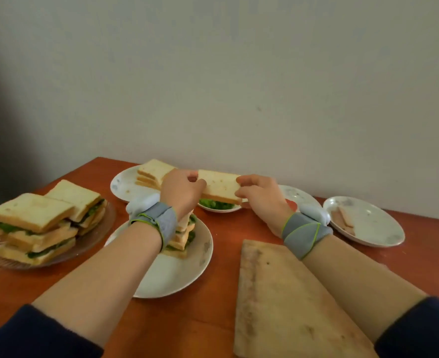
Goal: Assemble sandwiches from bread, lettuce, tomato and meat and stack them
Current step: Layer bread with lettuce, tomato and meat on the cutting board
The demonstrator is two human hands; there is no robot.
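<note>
- left hand (181, 188) and right hand (261, 193) each pinch one end of a bread slice (219, 186), held up over the lettuce bowl (219, 206)
- half-built sandwich stack (184, 233) sits on the white plate (166, 275) under the left wrist
- finished sandwiches (40, 220) piled on the glass plate (94, 236), far left
- cutting board (285, 301) near right

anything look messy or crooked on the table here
Yes. The sandwiches on the glass plate at the left are piled crookedly, slices twisted at different angles and overhanging each other. Nothing looks spilled.
</note>
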